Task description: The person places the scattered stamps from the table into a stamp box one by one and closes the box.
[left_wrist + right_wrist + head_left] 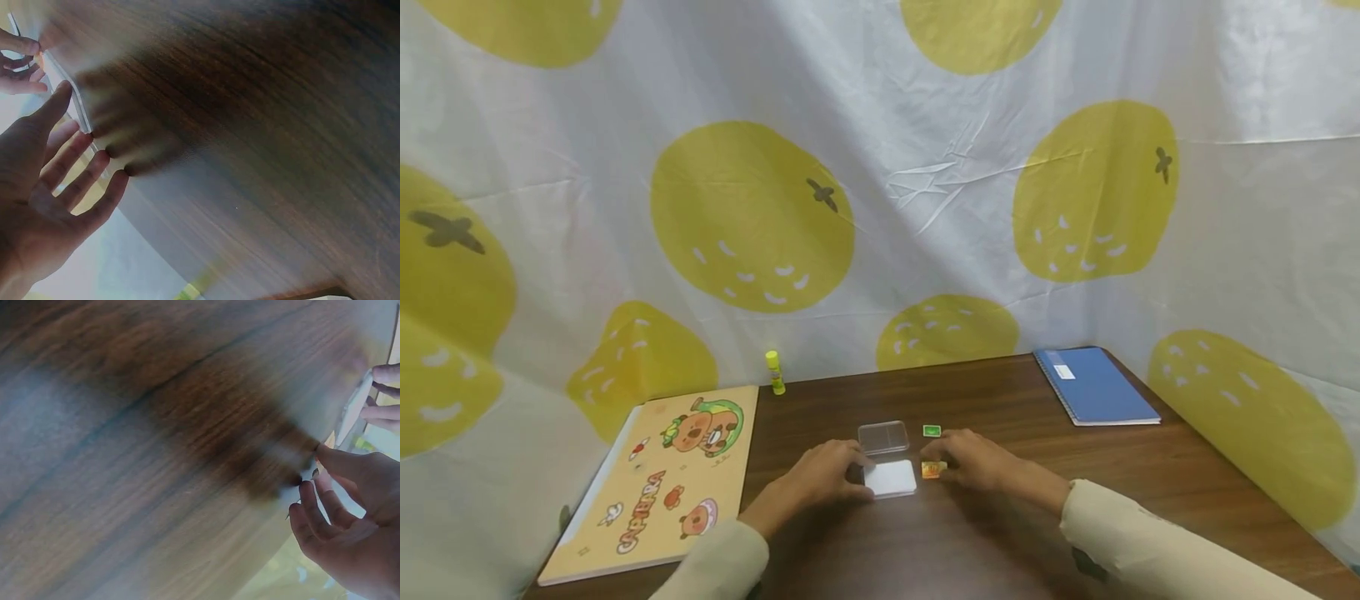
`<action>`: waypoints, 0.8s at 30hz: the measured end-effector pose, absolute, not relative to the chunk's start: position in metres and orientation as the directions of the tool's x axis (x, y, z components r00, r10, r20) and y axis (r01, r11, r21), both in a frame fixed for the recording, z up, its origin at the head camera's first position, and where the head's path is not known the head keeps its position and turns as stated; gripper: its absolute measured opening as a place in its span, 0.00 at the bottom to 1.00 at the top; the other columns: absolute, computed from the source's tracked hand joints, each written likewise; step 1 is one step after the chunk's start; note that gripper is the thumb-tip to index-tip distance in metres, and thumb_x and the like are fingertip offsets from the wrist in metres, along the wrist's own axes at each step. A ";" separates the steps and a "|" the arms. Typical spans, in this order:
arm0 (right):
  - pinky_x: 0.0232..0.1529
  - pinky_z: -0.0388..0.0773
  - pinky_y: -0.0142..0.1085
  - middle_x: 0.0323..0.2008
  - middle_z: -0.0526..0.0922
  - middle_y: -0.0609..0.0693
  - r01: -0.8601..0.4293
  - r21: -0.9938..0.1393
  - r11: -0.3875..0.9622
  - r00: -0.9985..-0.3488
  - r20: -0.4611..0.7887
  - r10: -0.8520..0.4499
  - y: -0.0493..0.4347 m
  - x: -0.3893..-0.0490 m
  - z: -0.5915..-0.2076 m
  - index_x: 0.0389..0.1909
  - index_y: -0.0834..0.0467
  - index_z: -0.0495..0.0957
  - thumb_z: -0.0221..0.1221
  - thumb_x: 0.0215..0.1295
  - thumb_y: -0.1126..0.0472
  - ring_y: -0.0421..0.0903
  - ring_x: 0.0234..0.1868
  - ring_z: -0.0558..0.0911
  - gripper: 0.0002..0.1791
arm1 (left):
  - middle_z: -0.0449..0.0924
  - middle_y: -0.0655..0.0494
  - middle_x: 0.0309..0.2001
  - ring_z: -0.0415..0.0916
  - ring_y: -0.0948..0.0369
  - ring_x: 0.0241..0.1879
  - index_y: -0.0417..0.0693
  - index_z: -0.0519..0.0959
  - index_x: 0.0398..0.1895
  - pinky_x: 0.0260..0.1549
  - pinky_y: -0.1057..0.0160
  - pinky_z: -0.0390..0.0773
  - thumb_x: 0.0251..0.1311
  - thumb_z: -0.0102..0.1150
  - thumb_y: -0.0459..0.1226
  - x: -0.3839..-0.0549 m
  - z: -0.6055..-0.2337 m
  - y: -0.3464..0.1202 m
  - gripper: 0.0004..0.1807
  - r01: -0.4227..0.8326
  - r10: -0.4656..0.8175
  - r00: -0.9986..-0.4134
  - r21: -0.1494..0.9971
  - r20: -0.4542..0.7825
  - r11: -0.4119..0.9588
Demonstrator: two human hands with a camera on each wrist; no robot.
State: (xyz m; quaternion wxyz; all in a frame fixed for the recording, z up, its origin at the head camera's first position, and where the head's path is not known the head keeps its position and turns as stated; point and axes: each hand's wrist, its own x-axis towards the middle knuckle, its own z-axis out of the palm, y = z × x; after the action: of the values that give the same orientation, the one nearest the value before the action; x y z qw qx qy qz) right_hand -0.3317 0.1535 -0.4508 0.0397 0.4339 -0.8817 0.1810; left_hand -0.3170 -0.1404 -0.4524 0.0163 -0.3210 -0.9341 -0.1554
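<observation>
In the head view my left hand (pixel 829 473) holds the left side of a shallow plastic case (pixel 891 478) with a white inside, thumb at its near corner and index finger at its far corner. The left wrist view shows the thumb on the case's edge and the other fingers spread behind. My right hand (pixel 973 461) pinches a small orange stamp-like piece (pixel 932 470) between thumb and fingers, just right of the case. A small green stamp-like piece (pixel 932 431) lies beyond those fingers. Behind the case lies a clear plastic lid (pixel 883 437).
A capybara-printed board or book (pixel 685 475) lies at the left of the brown table (pixel 1000 550). Near the back edge stands a yellow-green glue stick (pixel 775 372). A blue spiral notebook (pixel 1097 385) lies back right. A lemon-patterned curtain (pixel 940 167) hangs behind.
</observation>
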 end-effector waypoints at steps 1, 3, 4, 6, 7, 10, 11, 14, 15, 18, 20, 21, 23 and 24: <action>0.44 0.84 0.38 0.47 0.88 0.55 -0.778 -0.285 0.560 -0.622 0.224 -0.751 0.153 -0.331 -0.451 0.53 0.63 0.85 0.71 0.60 0.73 0.50 0.44 0.85 0.19 | 0.85 0.50 0.53 0.82 0.49 0.54 0.48 0.89 0.50 0.54 0.46 0.81 0.53 0.79 0.48 -0.317 -0.452 -0.140 0.23 0.606 0.596 -0.792 0.276 0.132 0.746; 0.45 0.84 0.40 0.46 0.88 0.54 -0.774 -0.279 0.569 -0.628 0.221 -0.746 0.153 -0.330 -0.450 0.52 0.62 0.86 0.71 0.59 0.72 0.49 0.45 0.84 0.19 | 0.85 0.50 0.52 0.83 0.49 0.54 0.48 0.89 0.49 0.54 0.46 0.81 0.52 0.80 0.48 -0.316 -0.452 -0.139 0.23 0.612 0.600 -0.788 0.269 0.137 0.743; 0.46 0.84 0.40 0.46 0.88 0.54 -0.772 -0.272 0.574 -0.631 0.223 -0.743 0.153 -0.330 -0.449 0.51 0.62 0.86 0.72 0.58 0.72 0.50 0.45 0.84 0.18 | 0.86 0.50 0.52 0.83 0.49 0.53 0.48 0.90 0.49 0.53 0.47 0.82 0.52 0.80 0.47 -0.315 -0.452 -0.138 0.23 0.614 0.601 -0.787 0.268 0.139 0.742; 0.44 0.84 0.39 0.44 0.87 0.53 -0.764 -0.277 0.583 -0.641 0.222 -0.734 0.153 -0.330 -0.448 0.49 0.61 0.87 0.72 0.57 0.72 0.48 0.43 0.84 0.17 | 0.86 0.51 0.51 0.83 0.49 0.53 0.48 0.90 0.48 0.52 0.47 0.82 0.51 0.81 0.47 -0.314 -0.451 -0.137 0.22 0.616 0.602 -0.786 0.263 0.141 0.743; 0.43 0.84 0.39 0.44 0.87 0.53 -0.760 -0.285 0.584 -0.645 0.223 -0.731 0.154 -0.331 -0.447 0.48 0.61 0.87 0.72 0.56 0.72 0.48 0.42 0.84 0.17 | 0.87 0.50 0.51 0.83 0.49 0.53 0.48 0.90 0.48 0.52 0.47 0.82 0.51 0.81 0.47 -0.315 -0.450 -0.137 0.22 0.616 0.601 -0.786 0.263 0.142 0.743; 0.39 0.83 0.37 0.42 0.87 0.52 -0.747 -0.322 0.581 -0.657 0.224 -0.720 0.154 -0.334 -0.450 0.45 0.61 0.88 0.72 0.54 0.73 0.47 0.40 0.83 0.16 | 0.87 0.50 0.51 0.84 0.49 0.52 0.49 0.90 0.48 0.50 0.47 0.83 0.50 0.82 0.47 -0.316 -0.450 -0.135 0.22 0.613 0.598 -0.788 0.263 0.144 0.745; 0.38 0.82 0.36 0.42 0.87 0.52 -0.735 -0.342 0.586 -0.668 0.215 -0.712 0.154 -0.335 -0.451 0.45 0.61 0.88 0.71 0.54 0.74 0.47 0.39 0.83 0.16 | 0.87 0.50 0.51 0.84 0.49 0.52 0.49 0.90 0.47 0.50 0.47 0.83 0.50 0.82 0.47 -0.316 -0.451 -0.135 0.22 0.612 0.596 -0.790 0.262 0.145 0.746; 0.41 0.85 0.38 0.43 0.88 0.54 -0.718 -0.380 0.583 -0.680 0.207 -0.703 0.153 -0.337 -0.453 0.44 0.63 0.88 0.70 0.56 0.76 0.50 0.42 0.86 0.15 | 0.88 0.51 0.50 0.85 0.50 0.51 0.50 0.91 0.46 0.49 0.48 0.83 0.49 0.82 0.47 -0.316 -0.451 -0.135 0.22 0.606 0.590 -0.794 0.262 0.148 0.751; 0.42 0.85 0.38 0.43 0.89 0.55 -0.713 -0.392 0.581 -0.683 0.202 -0.702 0.152 -0.335 -0.451 0.45 0.63 0.87 0.69 0.56 0.77 0.51 0.42 0.87 0.15 | 0.88 0.52 0.49 0.85 0.50 0.51 0.50 0.91 0.46 0.49 0.48 0.84 0.49 0.82 0.47 -0.315 -0.450 -0.134 0.22 0.606 0.589 -0.795 0.262 0.149 0.751; 0.44 0.87 0.40 0.44 0.89 0.57 -0.717 -0.410 0.564 -0.674 0.201 -0.711 0.151 -0.336 -0.449 0.44 0.64 0.87 0.68 0.57 0.78 0.54 0.44 0.88 0.14 | 0.88 0.53 0.49 0.85 0.52 0.50 0.50 0.91 0.46 0.48 0.48 0.84 0.49 0.82 0.47 -0.314 -0.448 -0.133 0.21 0.596 0.579 -0.802 0.262 0.145 0.759; 0.43 0.87 0.39 0.42 0.90 0.57 -0.718 -0.416 0.557 -0.670 0.198 -0.715 0.150 -0.337 -0.446 0.44 0.64 0.87 0.67 0.59 0.78 0.54 0.42 0.89 0.13 | 0.88 0.53 0.49 0.84 0.52 0.50 0.51 0.91 0.46 0.48 0.48 0.84 0.50 0.82 0.47 -0.313 -0.447 -0.133 0.21 0.583 0.569 -0.811 0.258 0.137 0.770; 0.42 0.87 0.38 0.41 0.90 0.56 -0.715 -0.421 0.558 -0.672 0.197 -0.713 0.150 -0.338 -0.444 0.43 0.63 0.88 0.67 0.60 0.78 0.53 0.42 0.89 0.13 | 0.88 0.53 0.49 0.84 0.52 0.51 0.51 0.91 0.46 0.48 0.48 0.83 0.50 0.82 0.47 -0.313 -0.446 -0.133 0.21 0.578 0.564 -0.815 0.258 0.134 0.774; 0.41 0.86 0.36 0.39 0.90 0.55 -0.712 -0.432 0.553 -0.674 0.201 -0.711 0.147 -0.340 -0.440 0.43 0.62 0.88 0.66 0.61 0.78 0.52 0.40 0.89 0.12 | 0.88 0.53 0.49 0.84 0.53 0.51 0.51 0.91 0.47 0.48 0.48 0.83 0.50 0.82 0.47 -0.313 -0.446 -0.133 0.21 0.566 0.553 -0.823 0.254 0.127 0.784; 0.40 0.86 0.35 0.38 0.90 0.55 -0.715 -0.432 0.550 -0.672 0.211 -0.710 0.146 -0.340 -0.438 0.42 0.62 0.88 0.66 0.61 0.77 0.52 0.39 0.89 0.12 | 0.88 0.53 0.49 0.84 0.53 0.51 0.51 0.91 0.47 0.48 0.48 0.83 0.50 0.82 0.47 -0.312 -0.445 -0.134 0.21 0.561 0.549 -0.827 0.253 0.124 0.788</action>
State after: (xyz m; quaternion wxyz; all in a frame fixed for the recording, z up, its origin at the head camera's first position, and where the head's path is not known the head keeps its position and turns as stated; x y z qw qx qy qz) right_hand -0.3401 0.1459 -0.4383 0.0057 0.4047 -0.8802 0.2478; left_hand -0.3120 -0.1338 -0.4453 0.0220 -0.2935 -0.9453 -0.1407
